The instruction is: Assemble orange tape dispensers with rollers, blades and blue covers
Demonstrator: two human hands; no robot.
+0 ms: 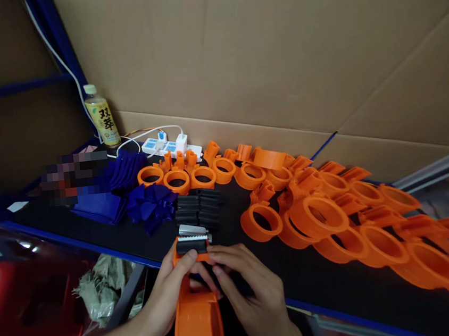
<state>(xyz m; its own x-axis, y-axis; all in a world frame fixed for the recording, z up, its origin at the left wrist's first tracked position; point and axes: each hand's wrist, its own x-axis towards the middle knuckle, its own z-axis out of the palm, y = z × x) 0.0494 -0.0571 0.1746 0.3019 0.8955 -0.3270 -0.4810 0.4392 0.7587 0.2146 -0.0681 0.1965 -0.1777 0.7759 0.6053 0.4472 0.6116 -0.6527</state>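
Left hand (168, 297) is closed around the neck of an orange dispenser (198, 326), with the thumb lying on top, against a black piece (192, 244) that sits at the upper end of the dispenser. Right hand (251, 293) comes from the other side. Its fingers are bent and pressed on the same neck just under the black piece, so both hands hold the dispenser together. The dispenser is at the near edge of the worktop (258, 260), low in the middle of the view, and its round body hangs down between the two wrists. A thin metal strip shows just behind the black piece (if it is fixed to it, I cannot tell).

Just beyond the hands, a small stack of black parts (199, 208) lies on the worktop. To the left of it are dark blue parts (148, 203), some of them spread like a fan. A long heap of orange rings (333, 210) runs from the middle to the right edge, many touching and overlapping. At the back left stands a bottle (101, 117) with a yellow label, upright, and near it a white power strip (170, 147) with plugs in it. Brown cardboard (260, 52) forms the wall behind. A red bin (22, 307) is below the worktop on the left.
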